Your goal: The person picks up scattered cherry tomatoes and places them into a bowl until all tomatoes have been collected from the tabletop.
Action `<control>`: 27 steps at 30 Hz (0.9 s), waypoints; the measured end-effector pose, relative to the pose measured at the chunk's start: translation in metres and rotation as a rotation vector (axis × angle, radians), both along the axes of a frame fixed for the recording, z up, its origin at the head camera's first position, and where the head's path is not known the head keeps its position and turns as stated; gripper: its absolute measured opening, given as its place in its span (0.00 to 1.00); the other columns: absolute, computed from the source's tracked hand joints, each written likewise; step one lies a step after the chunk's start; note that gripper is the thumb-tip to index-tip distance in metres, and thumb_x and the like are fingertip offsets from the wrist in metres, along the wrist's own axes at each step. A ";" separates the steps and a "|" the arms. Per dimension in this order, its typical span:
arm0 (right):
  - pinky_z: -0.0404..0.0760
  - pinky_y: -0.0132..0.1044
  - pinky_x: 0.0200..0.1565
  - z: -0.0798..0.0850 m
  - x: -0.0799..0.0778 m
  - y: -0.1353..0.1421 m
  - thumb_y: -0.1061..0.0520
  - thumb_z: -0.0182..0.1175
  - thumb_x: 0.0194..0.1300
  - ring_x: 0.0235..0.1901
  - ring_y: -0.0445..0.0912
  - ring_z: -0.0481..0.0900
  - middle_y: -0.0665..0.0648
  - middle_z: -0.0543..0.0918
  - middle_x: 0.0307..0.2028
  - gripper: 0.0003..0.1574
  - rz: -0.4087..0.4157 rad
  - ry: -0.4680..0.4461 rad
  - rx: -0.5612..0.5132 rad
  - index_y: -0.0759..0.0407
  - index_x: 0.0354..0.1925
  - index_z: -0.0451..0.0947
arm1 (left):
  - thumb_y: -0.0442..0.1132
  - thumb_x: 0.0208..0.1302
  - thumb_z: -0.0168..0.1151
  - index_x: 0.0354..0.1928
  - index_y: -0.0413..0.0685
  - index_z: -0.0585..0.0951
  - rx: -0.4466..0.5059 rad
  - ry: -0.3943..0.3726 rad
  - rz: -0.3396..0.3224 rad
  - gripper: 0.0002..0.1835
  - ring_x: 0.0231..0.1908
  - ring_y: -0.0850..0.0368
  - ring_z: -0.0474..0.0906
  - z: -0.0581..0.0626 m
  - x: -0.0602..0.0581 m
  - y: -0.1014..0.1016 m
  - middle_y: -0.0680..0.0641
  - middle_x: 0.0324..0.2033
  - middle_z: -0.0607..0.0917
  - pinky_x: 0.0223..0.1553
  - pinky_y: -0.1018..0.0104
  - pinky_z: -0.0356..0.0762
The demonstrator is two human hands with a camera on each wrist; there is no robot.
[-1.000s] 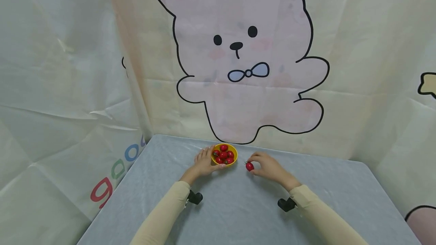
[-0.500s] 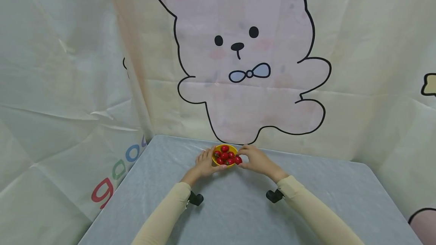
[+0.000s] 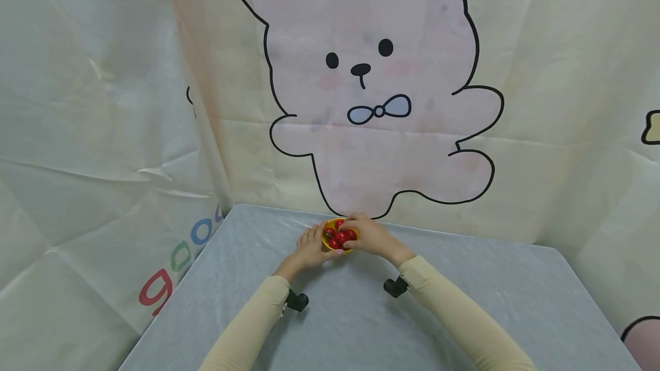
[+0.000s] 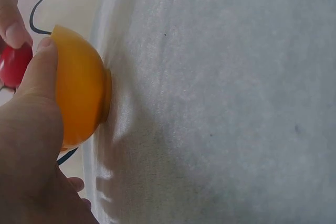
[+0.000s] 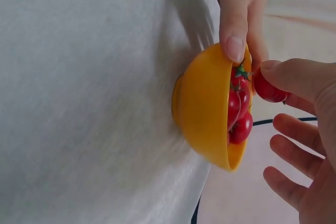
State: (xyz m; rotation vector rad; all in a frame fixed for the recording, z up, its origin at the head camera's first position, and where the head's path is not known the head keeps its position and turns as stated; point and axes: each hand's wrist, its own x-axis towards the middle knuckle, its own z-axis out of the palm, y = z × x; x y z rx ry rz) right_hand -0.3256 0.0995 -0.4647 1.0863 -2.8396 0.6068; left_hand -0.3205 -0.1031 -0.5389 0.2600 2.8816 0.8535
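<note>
A small yellow bowl [image 5: 202, 108] stands upright near the table's far edge, with several red cherry tomatoes [image 5: 241, 128] inside, some with green stems. From the left, my left hand [image 3: 309, 249] holds the bowl, its thumb at the near rim and the fingers round the far side. Over the bowl's mouth, my right hand [image 3: 373, 236] pinches one cherry tomato [image 5: 268, 88] between thumb and forefinger; the other fingers are spread apart in the right wrist view. That tomato [image 4: 16, 65] also shows in the left wrist view, above the rim. The right hand covers part of the bowl in the head view.
A grey cloth covers the table [image 3: 340, 314]. Behind it hangs a pale curtain [image 3: 557, 96] with a large cartoon animal, and another at the left carries coloured letters. A black camera mount [image 3: 396, 287] sits at each wrist.
My right hand has moved left with the pinched tomato, from the table beside the bowl to over its mouth. The left hand has stayed on the bowl.
</note>
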 end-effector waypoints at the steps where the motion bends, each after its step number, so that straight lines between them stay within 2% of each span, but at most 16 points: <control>1: 0.83 0.48 0.55 0.000 -0.001 -0.002 0.51 0.71 0.60 0.54 0.51 0.77 0.58 0.80 0.55 0.23 0.003 0.001 0.003 0.54 0.53 0.83 | 0.73 0.56 0.60 0.79 0.54 0.45 -0.002 0.000 -0.002 0.58 0.77 0.34 0.45 0.000 0.000 0.000 0.36 0.77 0.53 0.74 0.33 0.44; 6: 0.82 0.49 0.55 -0.002 -0.004 -0.010 0.50 0.71 0.60 0.55 0.51 0.76 0.58 0.80 0.56 0.24 0.000 -0.024 0.009 0.55 0.53 0.83 | 0.73 0.56 0.60 0.79 0.54 0.44 0.000 0.007 -0.015 0.58 0.77 0.34 0.44 -0.002 0.000 -0.002 0.36 0.77 0.52 0.74 0.33 0.44; 10: 0.82 0.48 0.56 -0.004 -0.006 -0.015 0.51 0.71 0.60 0.55 0.51 0.76 0.58 0.80 0.56 0.23 0.009 -0.035 0.006 0.56 0.53 0.83 | 0.70 0.56 0.63 0.79 0.52 0.43 0.008 0.004 -0.022 0.60 0.77 0.33 0.43 0.003 0.004 -0.004 0.36 0.77 0.51 0.74 0.33 0.43; 15: 0.82 0.48 0.56 -0.008 -0.009 -0.019 0.51 0.71 0.59 0.57 0.53 0.76 0.60 0.79 0.57 0.23 0.013 -0.004 0.029 0.56 0.52 0.83 | 0.70 0.54 0.65 0.79 0.48 0.43 0.003 0.010 -0.034 0.62 0.76 0.32 0.43 0.009 0.008 -0.006 0.36 0.77 0.51 0.74 0.33 0.43; 27: 0.83 0.47 0.55 -0.012 -0.011 -0.024 0.52 0.72 0.58 0.58 0.53 0.75 0.60 0.78 0.60 0.24 0.016 -0.006 0.052 0.57 0.51 0.84 | 0.67 0.55 0.67 0.78 0.48 0.47 0.002 0.016 -0.032 0.60 0.76 0.32 0.45 0.005 0.009 -0.009 0.35 0.77 0.52 0.72 0.31 0.45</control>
